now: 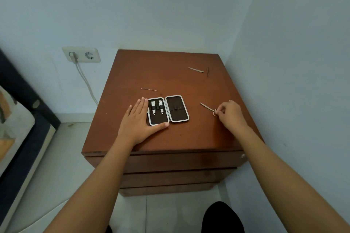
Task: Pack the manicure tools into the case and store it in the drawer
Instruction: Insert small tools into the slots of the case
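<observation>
While the case (pixel 168 110) lies open on the wooden cabinet (pixel 132 73), two nail clippers (pixel 157 107) sit strapped in its left half; the right half holds nothing. The left hand (pixel 141 121) rests flat against the case, grasping nothing. The right hand (pixel 230 114) pinches the scissors (pixel 208 108). Three more tools lie loose: a file (pixel 195 69), tweezers (pixel 207 71), a thin pick (pixel 149 89).

The open black manicure case with a silver rim (pixel 168 110) is partly covered at its left edge by the flat left hand (pixel 141 121). The small scissors' ring handles (pixel 215 112) are partly hidden within the right hand (pixel 230 114).
</observation>
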A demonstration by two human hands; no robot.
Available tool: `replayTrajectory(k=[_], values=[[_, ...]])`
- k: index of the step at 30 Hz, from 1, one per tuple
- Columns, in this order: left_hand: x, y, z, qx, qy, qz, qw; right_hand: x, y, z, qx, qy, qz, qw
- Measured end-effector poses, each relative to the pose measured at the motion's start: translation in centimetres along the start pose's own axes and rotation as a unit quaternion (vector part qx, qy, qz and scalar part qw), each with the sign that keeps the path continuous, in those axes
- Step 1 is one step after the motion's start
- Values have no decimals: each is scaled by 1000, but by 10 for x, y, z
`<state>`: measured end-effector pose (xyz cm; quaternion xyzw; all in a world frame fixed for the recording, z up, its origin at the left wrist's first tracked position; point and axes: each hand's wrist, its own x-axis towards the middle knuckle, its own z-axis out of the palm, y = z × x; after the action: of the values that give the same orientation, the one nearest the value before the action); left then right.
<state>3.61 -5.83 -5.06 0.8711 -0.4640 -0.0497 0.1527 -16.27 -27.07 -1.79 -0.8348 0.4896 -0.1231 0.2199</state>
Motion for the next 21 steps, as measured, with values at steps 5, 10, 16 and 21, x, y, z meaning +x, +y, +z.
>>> replayTrajectory(k=[5,10,16,21], values=[[0,-3,1,11,-10,29,999,-14,-20,3,-45,-43,-17,998],[-2,-2,2,3,-9,29,1000,-49,-71,16,28,-135,-85,987],[-16,-6,0,-1,-10,39,999,-67,-103,35,-9,-153,-111,982],[-21,-2,-1,-8,-11,34,999,-70,-112,39,-47,-132,-98,985]])
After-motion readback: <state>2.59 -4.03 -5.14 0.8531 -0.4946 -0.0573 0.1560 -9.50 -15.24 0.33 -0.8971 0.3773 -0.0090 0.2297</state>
